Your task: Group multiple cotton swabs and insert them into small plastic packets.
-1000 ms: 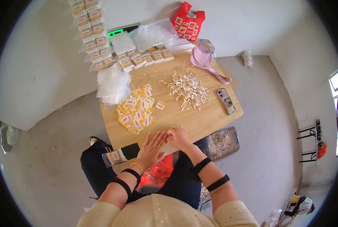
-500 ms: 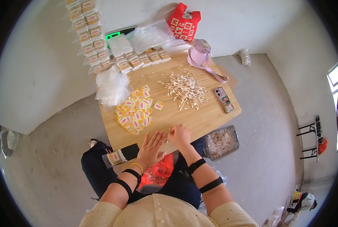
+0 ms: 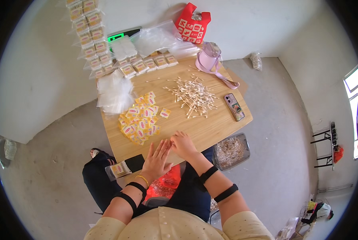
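Observation:
My left hand (image 3: 157,161) lies near the table's front edge with its fingers stretched out and side by side. Against its fingertips rests my right hand (image 3: 183,145), its fingers curled closed. What the right fingers hold, if anything, is hidden. Beyond the hands, a loose heap of cotton swabs (image 3: 195,96) covers the middle of the wooden table (image 3: 193,132). To the left of it are scattered small yellow and white printed cards (image 3: 143,120). A clear bag of swabs with a card (image 3: 121,169) sits by a black pad (image 3: 136,163) at the near left corner.
Empty clear bags (image 3: 115,92) and packed swab bundles (image 3: 141,66) line the far left. A lilac cup with a strap (image 3: 207,57), a phone (image 3: 234,107) and a red bag (image 3: 193,24) stand around the table. Right below is a grey bin of swabs (image 3: 231,152).
My right hand has turned slightly and pressed closer to the left fingertips, covering the small gap between them. The whole view has shifted a little; the heaps look the same.

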Available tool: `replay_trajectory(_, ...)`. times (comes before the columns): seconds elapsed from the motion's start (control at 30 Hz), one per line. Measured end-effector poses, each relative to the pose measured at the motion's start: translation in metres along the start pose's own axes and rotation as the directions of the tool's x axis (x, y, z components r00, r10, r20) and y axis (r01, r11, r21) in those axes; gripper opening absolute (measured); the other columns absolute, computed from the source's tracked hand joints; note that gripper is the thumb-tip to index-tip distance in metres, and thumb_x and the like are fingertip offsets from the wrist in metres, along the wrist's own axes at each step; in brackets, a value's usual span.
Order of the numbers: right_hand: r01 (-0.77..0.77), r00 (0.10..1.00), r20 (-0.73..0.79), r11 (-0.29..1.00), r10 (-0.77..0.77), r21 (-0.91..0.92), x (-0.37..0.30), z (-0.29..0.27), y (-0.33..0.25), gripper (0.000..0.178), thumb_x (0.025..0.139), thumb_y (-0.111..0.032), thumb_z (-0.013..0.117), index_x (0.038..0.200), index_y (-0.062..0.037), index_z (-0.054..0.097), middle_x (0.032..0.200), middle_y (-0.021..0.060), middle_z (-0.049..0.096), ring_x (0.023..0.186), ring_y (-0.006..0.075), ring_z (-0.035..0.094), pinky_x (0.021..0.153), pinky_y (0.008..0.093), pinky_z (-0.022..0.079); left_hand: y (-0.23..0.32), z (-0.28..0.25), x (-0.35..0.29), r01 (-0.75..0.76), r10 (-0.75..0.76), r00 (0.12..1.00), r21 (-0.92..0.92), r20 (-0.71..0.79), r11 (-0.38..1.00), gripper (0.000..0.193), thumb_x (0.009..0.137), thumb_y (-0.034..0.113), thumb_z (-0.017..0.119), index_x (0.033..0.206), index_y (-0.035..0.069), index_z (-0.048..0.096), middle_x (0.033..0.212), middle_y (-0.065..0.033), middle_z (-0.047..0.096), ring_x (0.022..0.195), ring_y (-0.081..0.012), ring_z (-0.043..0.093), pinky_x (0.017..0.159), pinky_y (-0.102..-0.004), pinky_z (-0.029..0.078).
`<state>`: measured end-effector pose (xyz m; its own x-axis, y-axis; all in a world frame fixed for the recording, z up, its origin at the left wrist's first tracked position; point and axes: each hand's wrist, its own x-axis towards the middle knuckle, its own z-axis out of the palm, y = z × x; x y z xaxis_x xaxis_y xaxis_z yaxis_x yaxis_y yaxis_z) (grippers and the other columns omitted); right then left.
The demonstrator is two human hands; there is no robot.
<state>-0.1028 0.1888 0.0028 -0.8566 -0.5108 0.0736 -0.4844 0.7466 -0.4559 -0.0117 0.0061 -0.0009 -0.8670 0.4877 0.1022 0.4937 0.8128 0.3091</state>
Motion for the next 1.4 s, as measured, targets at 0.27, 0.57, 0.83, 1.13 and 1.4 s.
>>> replay_trajectory(0.27, -0.302, 0.906, -0.339, 0.949, 0.254, -0.095, 0.014, -0.053, 0.087, 0.022, 0.081, -0.007, 0.072, 0.101, -0.0106, 0.066, 0.107, 0.0126, 0.063, 0.106, 0.0351, 0.058, 0.091, 0.0464, 0.048, 0.002, 0.000, 0.002, -0.002, -0.003, 0.997, 0.062, 0.076, 0.998, 0.080, 0.097, 0.050, 0.053, 0.158, 0.001, 0.032, 0.168, -0.0146, 0.025, 0.158, -0.0269, 0.019, 0.126, -0.0584, 0.009)
replay_trajectory(0.57, -0.272, 0.939, -0.235, 0.960, 0.251, -0.063, 0.034, -0.047, 0.105, 0.024, 0.080, -0.007, 0.074, 0.102, -0.0139, 0.067, 0.104, 0.0098, 0.059, 0.105, 0.0328, 0.056, 0.091, 0.0449, 0.048, 0.003, 0.000, 0.004, 0.014, -0.021, 0.995, 0.064, 0.100, 0.998, 0.080, 0.098, 0.052, 0.050, 0.159, 0.003, 0.030, 0.169, -0.0124, 0.024, 0.158, -0.0255, 0.015, 0.127, -0.0574, 0.006)
replay_trajectory(0.83, -0.142, 0.974, -0.188, 0.987, 0.126, -0.076, 0.053, -0.067, 0.107, 0.010, 0.082, -0.012, 0.074, 0.086, -0.0142, 0.066, 0.102, 0.0057, 0.055, 0.108, 0.0307, 0.054, 0.094, 0.0449, 0.044, 0.004, -0.002, 0.004, 0.020, -0.025, 0.995, 0.054, 0.093, 0.998, 0.080, 0.098, 0.051, 0.051, 0.159, 0.004, 0.030, 0.168, -0.0124, 0.024, 0.158, -0.0257, 0.017, 0.127, -0.0572, 0.008)
replay_trajectory(1.13, -0.011, 0.986, -0.166, 0.999, 0.003, -0.044, 0.011, -0.002, 0.052, 0.007, 0.080, -0.014, 0.074, 0.084, -0.0140, 0.068, 0.098, 0.0092, 0.061, 0.103, 0.0331, 0.058, 0.087, 0.0458, 0.047, 0.003, 0.000, 0.004, 0.011, -0.016, 0.996, 0.061, 0.091, 0.998, 0.084, 0.095, 0.051, 0.053, 0.159, 0.003, 0.028, 0.169, -0.0142, 0.023, 0.158, -0.0273, 0.017, 0.127, -0.0573, 0.009)
replay_trajectory(1.4, -0.131, 0.938, -0.307, 0.984, 0.163, 0.123, -0.013, -0.008, 0.040, 0.024, 0.081, -0.013, 0.073, 0.103, -0.0109, 0.064, 0.098, 0.0129, 0.061, 0.103, 0.0368, 0.057, 0.091, 0.0485, 0.046, 0.004, -0.001, 0.004, 0.025, -0.032, 0.996, 0.084, 0.088, 0.996, 0.085, 0.095, 0.052, 0.053, 0.160, 0.002, 0.028, 0.169, -0.0146, 0.022, 0.158, -0.0281, 0.017, 0.127, -0.0559, 0.009)
